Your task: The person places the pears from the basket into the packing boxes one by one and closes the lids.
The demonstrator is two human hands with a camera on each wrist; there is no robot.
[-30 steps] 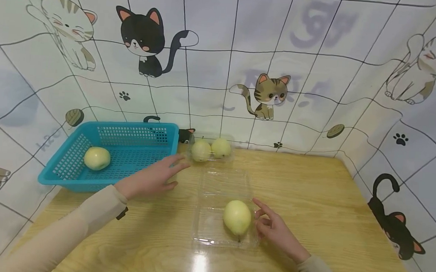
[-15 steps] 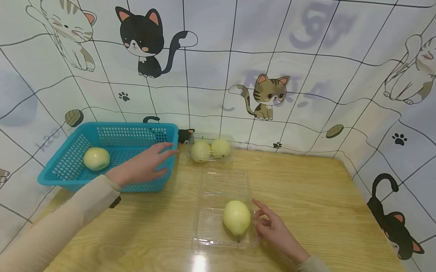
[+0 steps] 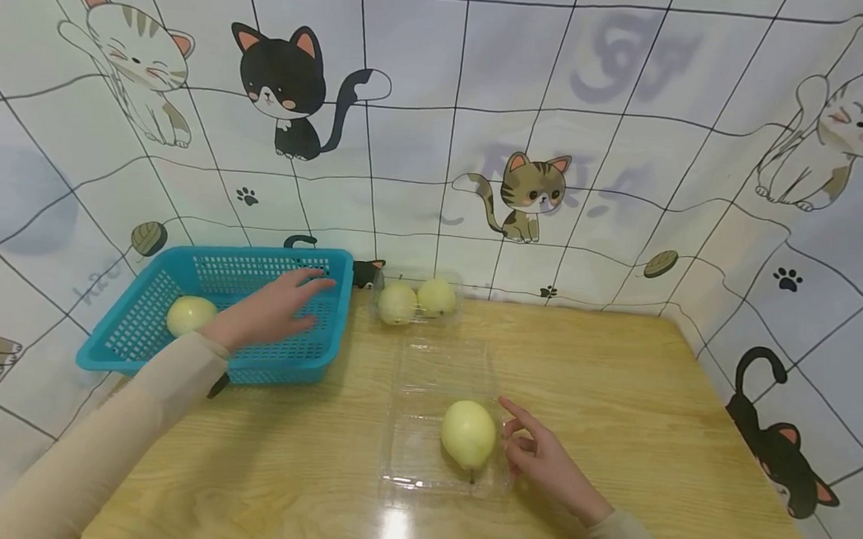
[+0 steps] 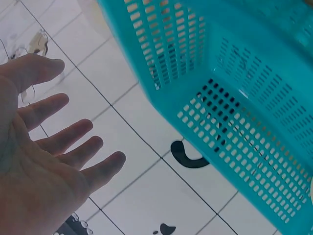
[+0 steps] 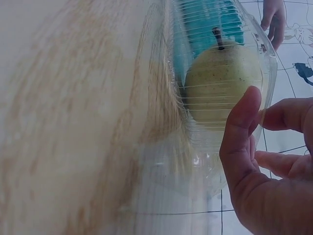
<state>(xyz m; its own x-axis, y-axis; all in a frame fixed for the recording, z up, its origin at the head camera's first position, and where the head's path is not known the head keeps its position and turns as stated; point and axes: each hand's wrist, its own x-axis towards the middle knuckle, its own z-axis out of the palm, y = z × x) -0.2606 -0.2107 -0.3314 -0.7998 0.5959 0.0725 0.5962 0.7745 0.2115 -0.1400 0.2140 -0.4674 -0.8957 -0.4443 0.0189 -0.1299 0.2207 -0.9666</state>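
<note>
My left hand (image 3: 273, 305) is over the blue plastic basket (image 3: 334, 342), fingers spread and holding nothing; the left wrist view has the same bare palm beside the basket wall (image 4: 171, 54). A pale yellow pear (image 3: 190, 316) lies in the basket, partly behind my wrist. At the middle front, an open clear plastic clamshell box (image 3: 413, 450) holds a pear (image 3: 469, 435) in its right half, stem toward me. My right hand (image 3: 549, 466) pinches the box's right rim between thumb and fingers. Close by in the right wrist view, the pear (image 5: 222, 83) shows through the ribbed plastic.
A second clear box (image 3: 457, 308) with two pears (image 3: 397, 303) stands at the back against the cat-patterned wall cloth (image 3: 417, 137). The wooden tabletop (image 3: 618, 380) extends to the right. The basket takes up the back left.
My left hand has moved left from beside the second box to over the basket. The right hand stays at the open box's rim, and the pears have not moved.
</note>
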